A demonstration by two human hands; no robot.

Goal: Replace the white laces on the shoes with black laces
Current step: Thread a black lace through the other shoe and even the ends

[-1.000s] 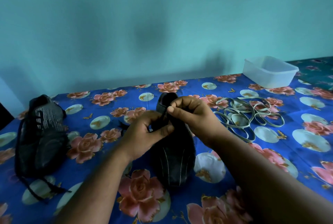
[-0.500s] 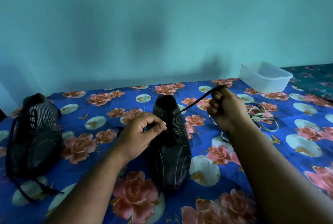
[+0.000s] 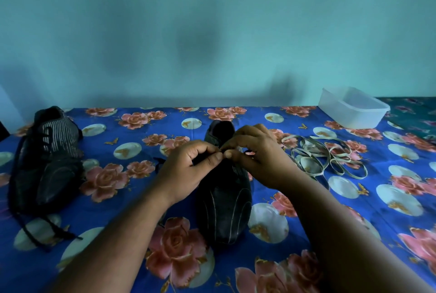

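Observation:
A black shoe [image 3: 224,207] stands in the middle of the table with its toe toward me. My left hand [image 3: 188,170] and my right hand [image 3: 257,158] meet over its lace area, fingertips touching and pinching the black lace, which is mostly hidden under my fingers. A short end of black lace [image 3: 158,163] shows left of the shoe. A second black shoe [image 3: 47,163] with a black lace lies at the far left, its lace ends [image 3: 40,233] trailing on the cloth. The white laces [image 3: 325,155] lie in a loose pile to the right.
A blue floral cloth [image 3: 354,210] covers the table. A clear plastic box [image 3: 351,111] stands at the back right near the wall. A teal wall rises right behind the table.
Half a second ago my right hand held the black lace pulled out taut to the upper right. It has come back to the shoe and now meets my left hand over the eyelets.

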